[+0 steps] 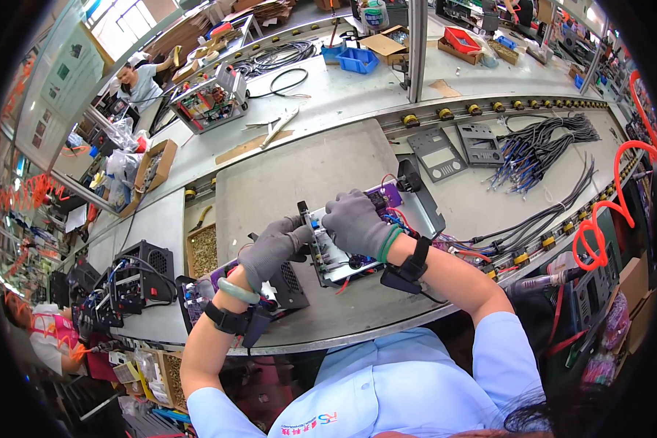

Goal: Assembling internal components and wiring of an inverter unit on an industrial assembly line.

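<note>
Both of my hands wear grey work gloves and meet over an open metal chassis point(343, 274) that holds circuit boards, wires and a purple board point(391, 194). My left hand point(274, 248) is closed at the chassis's left end, close to a black upright end piece point(304, 212); what its fingers grip is hidden. From the right, my right hand point(358, 223) reaches over the boards with curled, closed fingers, and whatever is in them cannot be seen. A black bracket-like panel point(422, 204) stands at the chassis's right end. Beside my left wrist lies a dark vented panel point(290, 285).
Two dark front panels point(436, 155) and a bundle of black cables point(540, 146) lie to the right. An orange coiled hose point(595, 230) hangs near a power screwdriver point(544, 282). At left are a screw tray point(203, 252) and black assembled units point(142, 274). A co-worker point(140, 84) sits at far left.
</note>
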`<state>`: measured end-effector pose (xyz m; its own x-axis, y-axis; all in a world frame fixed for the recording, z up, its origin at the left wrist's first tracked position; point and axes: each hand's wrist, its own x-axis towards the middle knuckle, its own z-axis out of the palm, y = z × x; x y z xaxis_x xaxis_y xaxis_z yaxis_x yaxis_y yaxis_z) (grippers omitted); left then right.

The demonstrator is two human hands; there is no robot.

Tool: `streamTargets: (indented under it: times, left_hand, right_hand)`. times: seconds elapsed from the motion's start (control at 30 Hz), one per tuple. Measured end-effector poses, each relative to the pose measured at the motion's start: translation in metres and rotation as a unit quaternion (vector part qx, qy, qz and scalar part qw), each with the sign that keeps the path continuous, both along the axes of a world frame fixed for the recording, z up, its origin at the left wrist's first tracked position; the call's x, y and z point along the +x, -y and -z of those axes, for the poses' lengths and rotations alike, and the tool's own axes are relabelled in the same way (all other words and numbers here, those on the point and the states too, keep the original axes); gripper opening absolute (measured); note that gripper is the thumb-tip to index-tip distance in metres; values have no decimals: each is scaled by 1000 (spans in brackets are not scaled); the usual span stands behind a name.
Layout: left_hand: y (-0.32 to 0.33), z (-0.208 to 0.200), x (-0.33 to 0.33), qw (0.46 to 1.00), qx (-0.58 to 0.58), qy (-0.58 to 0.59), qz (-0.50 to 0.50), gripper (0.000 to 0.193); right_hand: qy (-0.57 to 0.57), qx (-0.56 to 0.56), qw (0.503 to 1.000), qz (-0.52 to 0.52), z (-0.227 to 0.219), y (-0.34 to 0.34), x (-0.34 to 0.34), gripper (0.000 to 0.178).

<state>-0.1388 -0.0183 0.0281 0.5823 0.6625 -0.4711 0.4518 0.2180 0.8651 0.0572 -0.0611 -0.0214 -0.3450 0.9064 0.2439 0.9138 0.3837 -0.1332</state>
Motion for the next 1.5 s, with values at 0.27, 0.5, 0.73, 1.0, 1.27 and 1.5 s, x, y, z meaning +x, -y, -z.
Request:
streamTargets:
  times: [0.27,0.5,0.73,1.0,1.27,1.5]
  left_hand:
    - [-5,15,0,999,10,31,-11,38]
    - [-4,8,3,999,50,-16,-13,42]
    - [42,-27,-87,839,535,-56,-83,51]
    - [24,63,-270,926,35,28,-374,40]
    - [51,58,-191,925,92,-36,-368,52]
    - [58,92,-212,898,-40,227,-375,62]
  right_hand:
    - [-15,-14,1000,-15,13,-6,-8,9]
    - [36,0,998,50,9,2,-20,11]
    - [-135,175,971,93,-35,9,100,25]
    - [-338,-98,920,172,-8,31,154,33]
    - [-355,-67,911,200,-9,46,211,32]
    - [-310,-12,911,271,3,75,317,36]
